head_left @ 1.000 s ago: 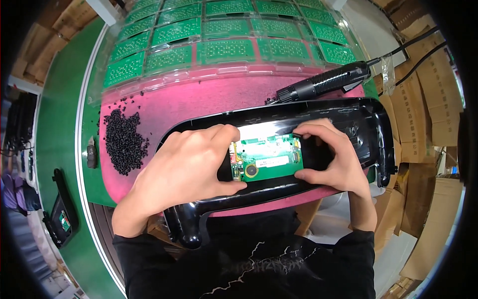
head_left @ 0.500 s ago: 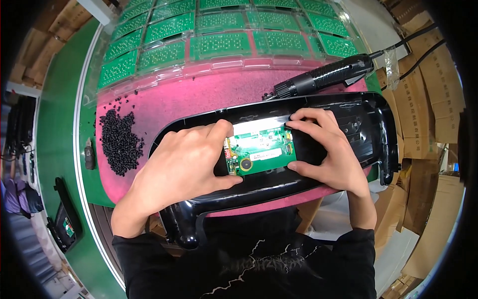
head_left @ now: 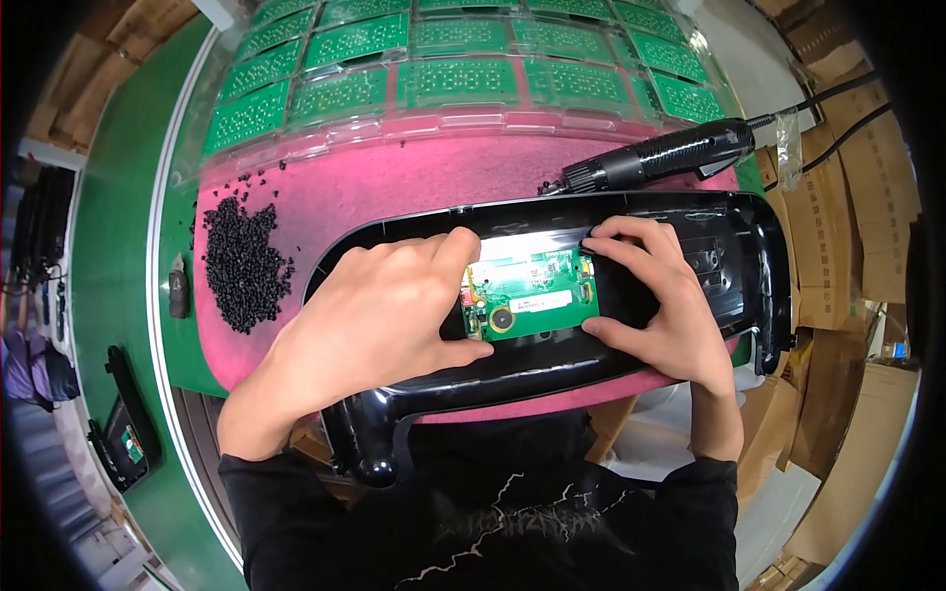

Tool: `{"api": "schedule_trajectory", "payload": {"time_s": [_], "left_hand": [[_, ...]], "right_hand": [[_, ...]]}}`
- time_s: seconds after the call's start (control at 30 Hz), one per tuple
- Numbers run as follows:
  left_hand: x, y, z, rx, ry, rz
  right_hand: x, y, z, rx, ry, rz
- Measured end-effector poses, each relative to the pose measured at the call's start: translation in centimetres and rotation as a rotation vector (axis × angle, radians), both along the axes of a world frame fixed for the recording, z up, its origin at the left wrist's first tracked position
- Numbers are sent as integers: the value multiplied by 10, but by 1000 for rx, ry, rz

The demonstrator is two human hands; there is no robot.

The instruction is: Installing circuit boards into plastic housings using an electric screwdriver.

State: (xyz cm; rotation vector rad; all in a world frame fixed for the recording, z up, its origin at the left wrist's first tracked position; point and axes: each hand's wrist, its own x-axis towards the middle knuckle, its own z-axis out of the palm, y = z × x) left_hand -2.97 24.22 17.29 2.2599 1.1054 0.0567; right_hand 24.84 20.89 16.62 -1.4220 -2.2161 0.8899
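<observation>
A green circuit board with small components, a white label strip and a round black part lies within a long, glossy black plastic housing. Holding the board's left side is my left hand, its thumb at the lower corner and its fingers at the upper one. My right hand grips the opposite side, with thumb and fingertips on the right corners. Whether the board sits fully down in the housing cannot be made out. The left palm and fingers hide part of the housing.
Black screws lie heaped on the pink mat at left. A black electric screwdriver rests behind the housing. Clear trays of green boards stand at the back. Another black housing lies far left; cardboard boxes line the right.
The whole view has shifted slightly, so most things appear a little further right. Both hands keep their hold on the circuit board, which stays within the housing.
</observation>
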Motion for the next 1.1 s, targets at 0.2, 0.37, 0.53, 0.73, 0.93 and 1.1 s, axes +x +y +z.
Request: {"api": "schedule_trajectory", "payload": {"time_s": [0.2,0.37,0.53,0.73,0.93,1.1], "left_hand": [[-2,1,-1,28,-33,-14],[-4,3,2,11,-5,-22],[-6,2,1,46,-69,-36],[-9,3,3,27,-68,-32],[-16,-7,5,78,-41,-32],[-29,-15,7,79,-96,-63]], "right_hand": [[-2,1,1,6,-9,1],[-5,1,4,14,-30,1],[-7,2,5,13,-33,-10],[-11,2,6,6,-31,-15],[-20,-1,9,5,-28,-30],[-23,-9,22,-59,-44,-48]]}}
